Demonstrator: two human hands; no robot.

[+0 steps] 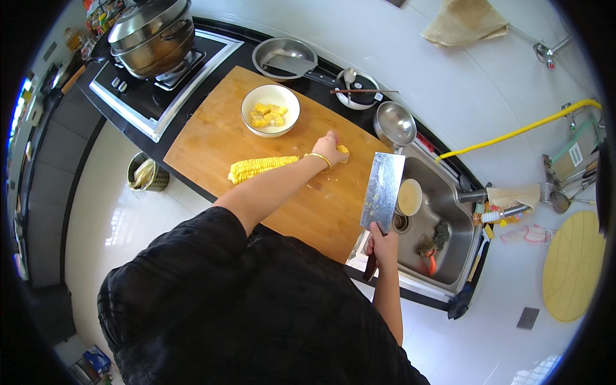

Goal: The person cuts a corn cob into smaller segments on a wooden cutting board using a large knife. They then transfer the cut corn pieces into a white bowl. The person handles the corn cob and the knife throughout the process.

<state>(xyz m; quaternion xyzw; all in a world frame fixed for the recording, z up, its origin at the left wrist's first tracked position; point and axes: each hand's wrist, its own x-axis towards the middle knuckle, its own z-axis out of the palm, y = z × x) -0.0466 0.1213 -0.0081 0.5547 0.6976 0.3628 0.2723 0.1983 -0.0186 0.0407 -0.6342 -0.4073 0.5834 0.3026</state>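
Note:
My right hand (383,247) is wrapped round the dark handle of a cleaver (383,190). Its broad, wet-looking blade, flecked with small bits, points away from me over the board's right edge, beside the sink. On the wooden cutting board (282,205), my left hand (327,151) has its fingers closed on a small piece of corn (343,151); the hand partly hides it. A longer length of corn cob (260,168) lies on the board beneath my left forearm. Farther off, a white bowl (270,131) holds several yellow corn pieces (268,115).
A steel sink (443,199) at right holds a pale bowl (409,197) and scrubbers. Behind the board stand a metal basin (282,48) with a knife across it, and a steel pan (394,123). At far left, a large pot (154,48) sits on the stove.

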